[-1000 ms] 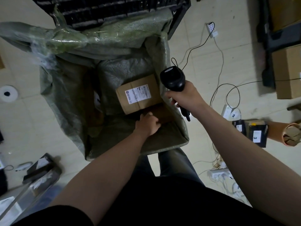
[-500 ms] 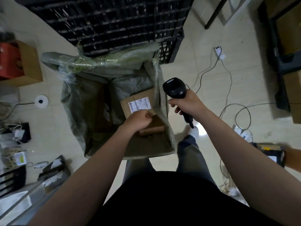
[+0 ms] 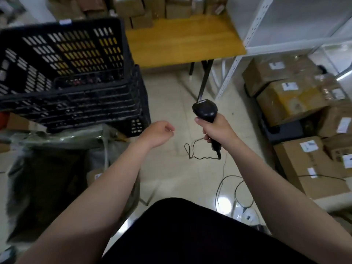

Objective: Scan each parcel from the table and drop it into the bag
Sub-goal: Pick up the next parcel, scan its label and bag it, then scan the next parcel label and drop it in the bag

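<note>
While the black handheld barcode scanner (image 3: 204, 111) was gripped by the right hand (image 3: 217, 131), with the left hand (image 3: 157, 134) loosely curled and empty, its dangling thin cable (image 3: 190, 158) was judged liable to snag.

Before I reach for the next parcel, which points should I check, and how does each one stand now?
1. Left hand free: ok, loosely curled, holds nothing.
2. Scanner in right hand: ok, gripped by the handle.
3. Bag open: ok, a labelled parcel shows inside.
4. Scanner cable free: ok, it hangs in a loop under the handle.
5. Table has parcels: cannot tell; the boxes at its far edge may stand behind it.
</note>
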